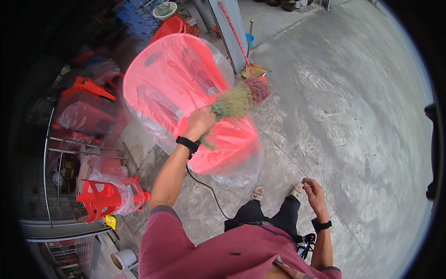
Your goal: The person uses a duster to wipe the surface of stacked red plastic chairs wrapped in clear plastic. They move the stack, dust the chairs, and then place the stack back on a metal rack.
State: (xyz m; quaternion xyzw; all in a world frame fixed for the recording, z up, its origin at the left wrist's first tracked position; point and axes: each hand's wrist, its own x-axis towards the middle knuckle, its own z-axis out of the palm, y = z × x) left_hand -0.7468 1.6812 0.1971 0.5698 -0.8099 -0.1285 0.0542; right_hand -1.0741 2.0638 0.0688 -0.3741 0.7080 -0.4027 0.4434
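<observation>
My left hand (pixel 201 122) grips a fluffy duster (pixel 238 98), its head banded green, yellow-green and dull purple. The duster is held over a red plastic armchair (pixel 156 82) that is wrapped in clear plastic film and looks like a stack of such chairs. Whether the duster touches the film cannot be made out. Loose film (pixel 240 167) bunches around the front of the seat. My right hand (pixel 314 195) hangs low at my side over the concrete floor, relaxed and holding nothing. Each wrist wears a black band.
Red plastic stools (pixel 104 198) and film-wrapped red goods (pixel 87 111) stand at the left near a metal rack. A grey post (pixel 228 35), a red-patterned pole (pixel 234 31) and a dustpan (pixel 256 70) are beyond the chair. A black cable (pixel 212 190) runs by my waist.
</observation>
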